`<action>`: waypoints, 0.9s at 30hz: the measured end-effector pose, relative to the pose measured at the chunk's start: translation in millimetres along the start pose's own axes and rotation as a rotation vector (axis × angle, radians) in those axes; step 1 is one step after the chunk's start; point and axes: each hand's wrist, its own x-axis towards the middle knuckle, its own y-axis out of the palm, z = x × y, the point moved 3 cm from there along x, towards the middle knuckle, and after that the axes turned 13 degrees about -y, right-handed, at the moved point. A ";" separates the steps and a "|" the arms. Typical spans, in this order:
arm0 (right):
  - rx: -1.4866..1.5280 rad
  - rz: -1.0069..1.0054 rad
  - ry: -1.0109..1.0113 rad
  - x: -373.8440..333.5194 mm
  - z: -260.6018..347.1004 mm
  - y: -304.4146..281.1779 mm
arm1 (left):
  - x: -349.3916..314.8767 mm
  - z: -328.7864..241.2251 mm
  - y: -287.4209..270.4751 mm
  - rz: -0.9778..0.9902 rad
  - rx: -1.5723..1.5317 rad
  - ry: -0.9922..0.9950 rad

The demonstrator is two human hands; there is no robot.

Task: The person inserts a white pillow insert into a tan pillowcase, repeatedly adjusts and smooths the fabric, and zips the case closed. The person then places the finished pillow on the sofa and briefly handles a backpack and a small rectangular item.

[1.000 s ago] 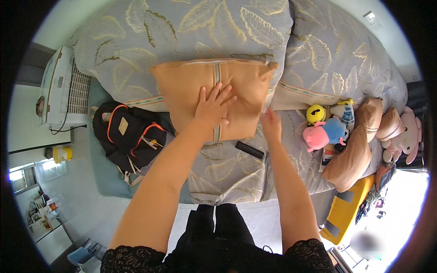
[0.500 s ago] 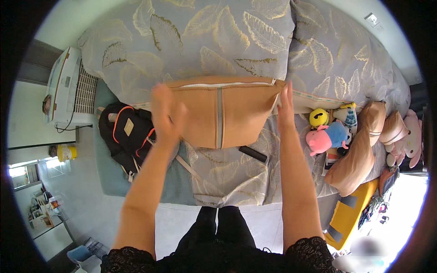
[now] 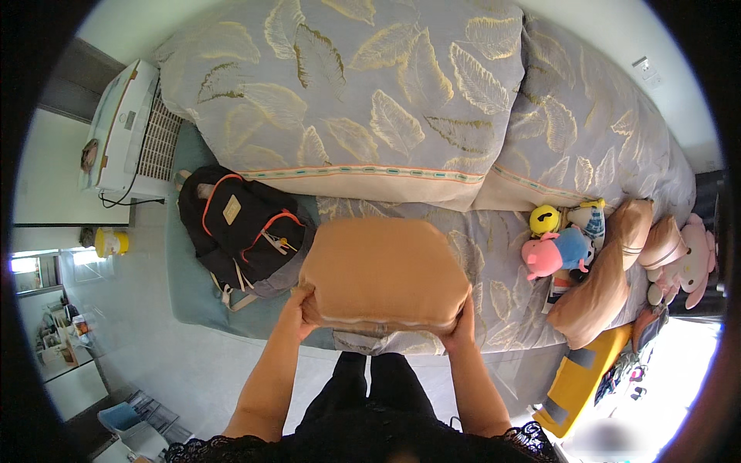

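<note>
A plump tan cushion [image 3: 386, 266] is held up in front of me over the sofa seat, its smooth broad face toward me. Along its near edge runs a pale seam or zip line. My left hand [image 3: 307, 312] grips the near left corner, thumb on top. At the near right corner my right hand [image 3: 461, 320] is closed on the edge, its fingers partly hidden beneath. The cushion covers the patch of seat where a small dark oblong object lay.
A black backpack [image 3: 247, 224] with orange trim lies left of the cushion. To the right are a pink-and-blue plush pig [image 3: 552, 253], a yellow round plush [image 3: 544, 220] and tan pillows [image 3: 598, 297]. The leaf-patterned grey sofa cover [image 3: 386, 92] rises behind; a white appliance [image 3: 120, 127] stands far left.
The cushion has come nearer and turned over, from its striped, zipped side to a plain face. Both hands have moved from its upper sides to the near corners and closed there.
</note>
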 end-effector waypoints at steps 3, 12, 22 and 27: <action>-0.158 0.030 0.094 -11.4 8.9 -21.9 | -14.7 7.5 -12.6 0.087 -0.027 -0.142; -0.433 0.265 -0.303 -34.5 95.6 52.9 | -81.7 -15.5 11.0 0.283 0.398 0.452; -0.574 -0.147 -0.072 135.8 22.3 73.2 | 54.4 -87.3 40.7 -0.144 0.449 0.274; -0.194 0.081 0.183 153.5 -48.6 106.8 | 141.9 -56.5 62.7 0.225 0.194 -0.082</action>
